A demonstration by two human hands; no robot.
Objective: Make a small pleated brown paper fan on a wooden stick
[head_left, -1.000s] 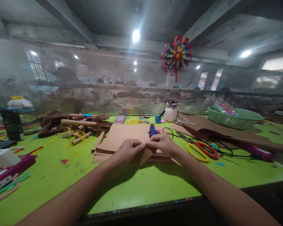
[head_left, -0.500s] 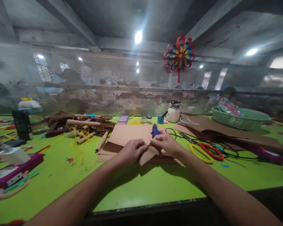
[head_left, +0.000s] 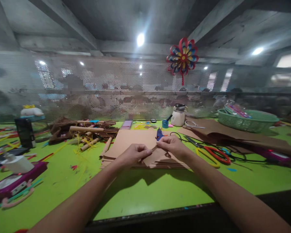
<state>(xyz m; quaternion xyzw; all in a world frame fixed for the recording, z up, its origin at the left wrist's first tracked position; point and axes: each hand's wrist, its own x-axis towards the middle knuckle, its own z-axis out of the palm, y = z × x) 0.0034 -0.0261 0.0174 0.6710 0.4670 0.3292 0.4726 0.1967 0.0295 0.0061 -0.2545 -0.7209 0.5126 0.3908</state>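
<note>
Both hands pinch a small piece of brown kraft paper (head_left: 152, 158) above the front part of the paper stack. My left hand (head_left: 135, 154) grips its left side between thumb and fingers. Fingertips of my right hand (head_left: 172, 147) hold its upper right edge, which looks folded or rolled. Beneath lies a stack of brown paper sheets (head_left: 131, 138). Just beyond my right hand a blue glue gun (head_left: 159, 133) rests on the sheets, partly hidden by the fingers. Scissors (head_left: 210, 156) with yellow and red handles lie to the right.
Brown paper rolls (head_left: 87, 128) and yellow shreds lie at left, near a phone (head_left: 24, 132) and a purple power strip (head_left: 21, 183). A white jar (head_left: 178, 116), a small blue pot (head_left: 165, 123) and a green basket (head_left: 247, 121) stand at the back. A perforated screen (head_left: 126, 84) rises behind.
The paper piece has tilted, its lower corner raised slightly toward the stack. My right hand has shifted a little to the right; both hands keep their pinch. The view has moved slightly.
</note>
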